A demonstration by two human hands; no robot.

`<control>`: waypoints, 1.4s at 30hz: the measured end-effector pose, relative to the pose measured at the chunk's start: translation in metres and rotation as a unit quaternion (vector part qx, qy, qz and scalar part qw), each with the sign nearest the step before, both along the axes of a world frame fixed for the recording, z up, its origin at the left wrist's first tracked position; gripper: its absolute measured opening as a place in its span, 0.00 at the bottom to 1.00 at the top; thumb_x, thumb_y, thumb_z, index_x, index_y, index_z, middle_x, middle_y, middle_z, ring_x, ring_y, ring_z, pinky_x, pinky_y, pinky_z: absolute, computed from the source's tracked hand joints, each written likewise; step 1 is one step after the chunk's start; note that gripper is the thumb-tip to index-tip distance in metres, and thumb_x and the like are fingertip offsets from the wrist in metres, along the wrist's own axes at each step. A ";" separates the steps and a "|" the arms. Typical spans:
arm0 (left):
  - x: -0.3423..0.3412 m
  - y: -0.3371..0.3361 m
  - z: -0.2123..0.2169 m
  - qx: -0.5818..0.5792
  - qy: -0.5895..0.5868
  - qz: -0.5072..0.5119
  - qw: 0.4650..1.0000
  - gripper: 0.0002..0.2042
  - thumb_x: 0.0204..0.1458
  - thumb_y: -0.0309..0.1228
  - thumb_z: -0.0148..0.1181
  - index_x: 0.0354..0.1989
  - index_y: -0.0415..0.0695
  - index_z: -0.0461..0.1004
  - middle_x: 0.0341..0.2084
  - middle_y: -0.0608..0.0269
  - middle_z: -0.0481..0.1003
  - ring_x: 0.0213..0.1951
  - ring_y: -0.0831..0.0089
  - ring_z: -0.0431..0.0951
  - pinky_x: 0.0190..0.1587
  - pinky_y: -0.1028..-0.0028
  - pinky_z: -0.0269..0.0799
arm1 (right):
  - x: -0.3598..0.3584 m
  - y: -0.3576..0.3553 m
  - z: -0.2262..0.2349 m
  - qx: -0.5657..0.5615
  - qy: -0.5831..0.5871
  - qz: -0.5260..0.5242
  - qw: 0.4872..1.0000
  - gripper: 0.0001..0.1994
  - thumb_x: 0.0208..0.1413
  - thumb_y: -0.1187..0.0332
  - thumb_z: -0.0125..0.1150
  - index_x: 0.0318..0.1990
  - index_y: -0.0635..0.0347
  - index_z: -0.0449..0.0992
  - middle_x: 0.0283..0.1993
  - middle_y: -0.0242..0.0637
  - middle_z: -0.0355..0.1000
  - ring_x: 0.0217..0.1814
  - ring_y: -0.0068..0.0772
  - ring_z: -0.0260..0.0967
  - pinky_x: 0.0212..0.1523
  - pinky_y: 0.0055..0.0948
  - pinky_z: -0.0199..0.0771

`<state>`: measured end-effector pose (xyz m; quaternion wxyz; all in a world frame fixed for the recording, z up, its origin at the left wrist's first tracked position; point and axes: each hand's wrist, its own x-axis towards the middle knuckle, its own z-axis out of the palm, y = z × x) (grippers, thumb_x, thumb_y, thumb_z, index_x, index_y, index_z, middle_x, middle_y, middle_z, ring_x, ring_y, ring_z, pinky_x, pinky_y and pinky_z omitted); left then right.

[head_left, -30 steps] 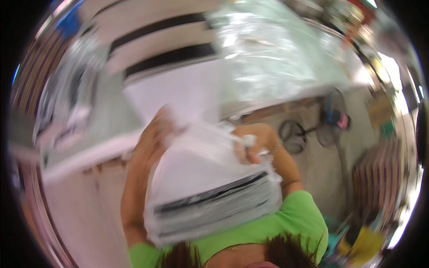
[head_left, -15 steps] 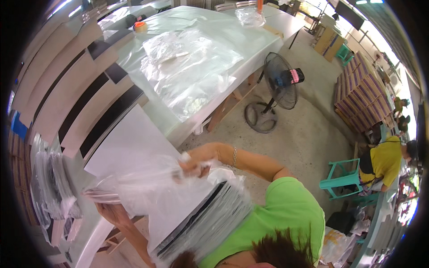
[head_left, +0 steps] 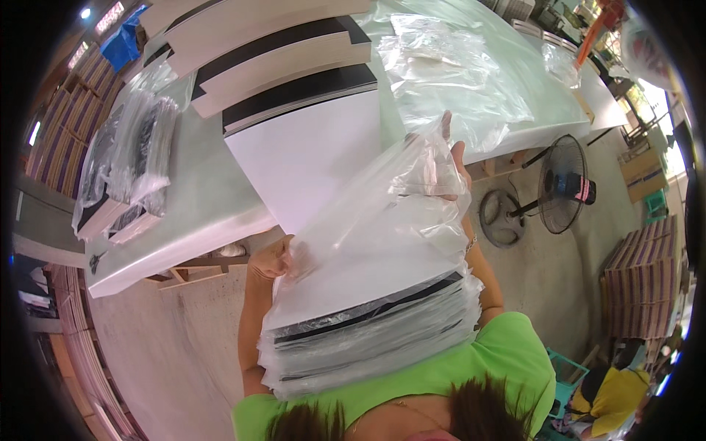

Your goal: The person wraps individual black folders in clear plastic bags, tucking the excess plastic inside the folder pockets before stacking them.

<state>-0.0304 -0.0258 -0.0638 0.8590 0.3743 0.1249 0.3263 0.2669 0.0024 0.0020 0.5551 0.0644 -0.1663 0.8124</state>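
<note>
A clear plastic bag point(head_left: 368, 187) stretches between my hands, above a stack of bagged sheets point(head_left: 375, 338) close to my body. My left hand point(head_left: 271, 261) is closed on the bag's left edge. At the bag's upper right, my right hand point(head_left: 452, 162) has its fingers stretched upward and apart, partly covered by the film; whether they are inside or behind it I cannot tell. A white sheet point(head_left: 309, 147) lies beyond the bag, topping the nearest of several stepped piles of black-and-white boards point(head_left: 294, 92).
Filled plastic bags point(head_left: 136, 147) lie on the left of the table point(head_left: 206, 191), with scissors point(head_left: 95, 261) near its corner. Loose plastic bags point(head_left: 448, 66) cover the far part. A standing fan point(head_left: 562, 184), cardboard stacks point(head_left: 640, 279) and a person in yellow point(head_left: 618, 400) are on the right.
The view has turned, so the table piles now lie straight ahead. The bag, blurred and bunched before, is now spread. My right hand's fingers have straightened; my left hand is at the bag's edge.
</note>
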 end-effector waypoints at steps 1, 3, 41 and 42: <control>-0.003 0.000 -0.005 -0.004 -0.009 0.011 1.000 0.26 0.43 0.34 0.59 0.52 0.40 0.60 0.32 0.63 0.68 0.34 0.75 0.69 0.36 0.75 0.67 | 0.005 0.002 -0.010 0.037 0.058 0.075 0.995 0.26 0.58 0.49 0.43 0.57 0.56 0.60 0.39 0.36 0.68 0.32 0.20 0.67 0.20 0.17 0.67; -0.008 -0.001 -0.015 -0.012 -0.050 0.054 0.997 0.25 0.44 0.32 0.59 0.51 0.40 0.60 0.33 0.63 0.67 0.35 0.74 0.69 0.38 0.73 0.67 | 0.021 0.004 -0.026 0.061 0.020 0.150 0.987 0.26 0.56 0.52 0.47 0.58 0.56 0.58 0.39 0.35 0.68 0.31 0.19 0.65 0.20 0.16 0.66; -0.024 0.011 0.095 -0.029 -0.048 0.337 0.940 0.28 0.46 0.26 0.46 0.60 0.43 0.55 0.53 0.58 0.63 0.54 0.67 0.63 0.58 0.65 0.51 | 0.020 0.045 0.017 -0.073 -0.313 -0.098 0.942 0.20 0.47 0.77 0.49 0.51 0.65 0.63 0.12 0.22 0.52 0.11 0.15 0.46 0.13 0.15 0.51; -0.027 0.008 0.088 -0.039 -0.049 0.317 0.946 0.26 0.48 0.27 0.44 0.59 0.43 0.56 0.53 0.57 0.64 0.54 0.67 0.63 0.59 0.65 0.50 | 0.024 0.043 0.009 -0.084 -0.295 -0.067 0.949 0.20 0.47 0.76 0.49 0.51 0.65 0.63 0.13 0.22 0.52 0.11 0.15 0.47 0.13 0.15 0.51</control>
